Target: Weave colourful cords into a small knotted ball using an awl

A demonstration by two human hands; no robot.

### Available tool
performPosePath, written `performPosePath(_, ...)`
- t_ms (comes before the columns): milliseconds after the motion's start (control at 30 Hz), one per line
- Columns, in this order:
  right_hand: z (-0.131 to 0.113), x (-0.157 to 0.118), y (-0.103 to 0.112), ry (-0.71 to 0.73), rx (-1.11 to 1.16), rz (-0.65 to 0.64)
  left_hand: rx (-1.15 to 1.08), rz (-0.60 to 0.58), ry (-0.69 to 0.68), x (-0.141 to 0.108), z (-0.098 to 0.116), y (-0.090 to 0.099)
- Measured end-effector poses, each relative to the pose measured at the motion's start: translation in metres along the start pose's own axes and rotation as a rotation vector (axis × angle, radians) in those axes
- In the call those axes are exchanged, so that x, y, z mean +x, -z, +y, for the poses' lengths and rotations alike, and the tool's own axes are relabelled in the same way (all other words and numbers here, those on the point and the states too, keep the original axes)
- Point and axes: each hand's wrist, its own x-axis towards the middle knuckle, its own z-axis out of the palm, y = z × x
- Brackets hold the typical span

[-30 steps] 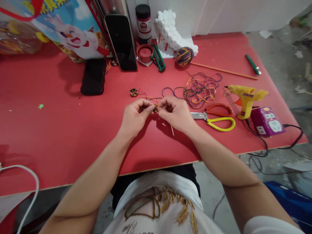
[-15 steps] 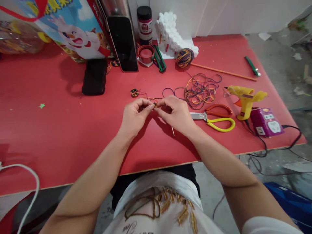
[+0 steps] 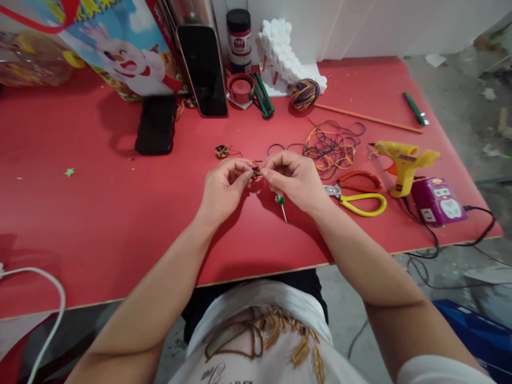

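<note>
Between thumb and fingers my left hand (image 3: 225,186) pinches a small knotted piece of multicoloured cord (image 3: 255,173). My right hand (image 3: 294,178) is closed too, its thumb and fingertips pinched at the right side of the same piece, on a strand of cord. A tangle of loose cord (image 3: 332,146) lies behind my right hand. Below that hand a small tool with a green handle and thin metal point (image 3: 282,207) lies partly covered. A small round knotted cord piece (image 3: 221,152) rests just beyond my left hand.
Scissors (image 3: 362,204) lie right of my hand, with a yellow glue gun (image 3: 404,165) and purple power socket (image 3: 440,201) farther right. Behind stand a cord ball (image 3: 304,95), green cutter (image 3: 263,96), tape roll (image 3: 240,88), propped phone (image 3: 203,72) and black phone-like object (image 3: 156,125).
My right hand has shifted slightly right, its fingers drawing a little apart from my left. More of the green-handled tool shows beneath it. My left hand stays nearly in place.
</note>
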Motion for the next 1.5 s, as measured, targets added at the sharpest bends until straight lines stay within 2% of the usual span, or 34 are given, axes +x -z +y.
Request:
performPosePath(100,0.001,0.0,0.0,-0.049,0.164,-0.039,0.104,-0.019,-0.116,-0.002,0.001,-0.003)
performPosePath(233,0.005,0.001,0.0,-0.08,0.335,-0.103,0.079,-0.033,-0.178,-0.003,-0.001,-0.005)
performPosePath(467,-0.002,0.004,0.001,-0.174,0.504,-0.067,0.166,0.042,-0.355,-0.002,-0.003,-0.004)
performPosePath(667,-0.005,0.004,0.002,-0.157,0.518,-0.047,0.217,0.092,-0.431,0.0,-0.002,0.0)
performPosePath(1133,-0.003,0.005,0.004,-0.105,0.5,-0.021,0.303,0.033,-0.526,-0.001,-0.001,0.006)
performPosePath(1367,0.0,0.005,0.003,-0.084,0.506,-0.019,0.462,0.154,-0.603,-0.001,-0.006,0.006)
performPosePath(1500,0.001,0.004,0.002,-0.076,0.505,-0.025,0.447,0.157,-0.587,0.0,-0.007,0.007)
